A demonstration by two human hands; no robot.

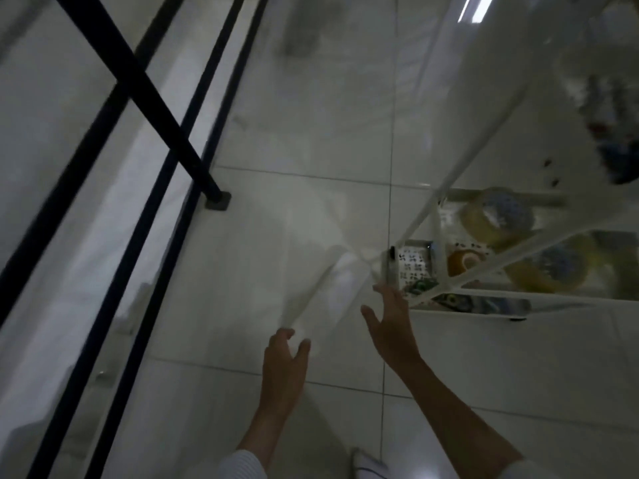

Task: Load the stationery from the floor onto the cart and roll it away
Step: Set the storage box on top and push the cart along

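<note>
The frame is motion-blurred. The white cart (484, 140) stands at the right, its slanted frame bars running down to a lower shelf (491, 305). On that shelf lie yellow tape rolls (494, 216), a brown tape roll (463, 261) and a patterned box (411, 264). Blurred items fill an upper tray (605, 126). My left hand (285, 357) curls around the end of a blurred white cart rail (328, 288). My right hand (392, 323) is spread flat, its fingertips touching the cart's near corner.
A black metal frame (148, 95) with a foot (218, 198) on the floor and long black rails fills the left side. White floor tiles (311, 133) lie between it and the cart. My shoe (366, 464) shows at the bottom edge.
</note>
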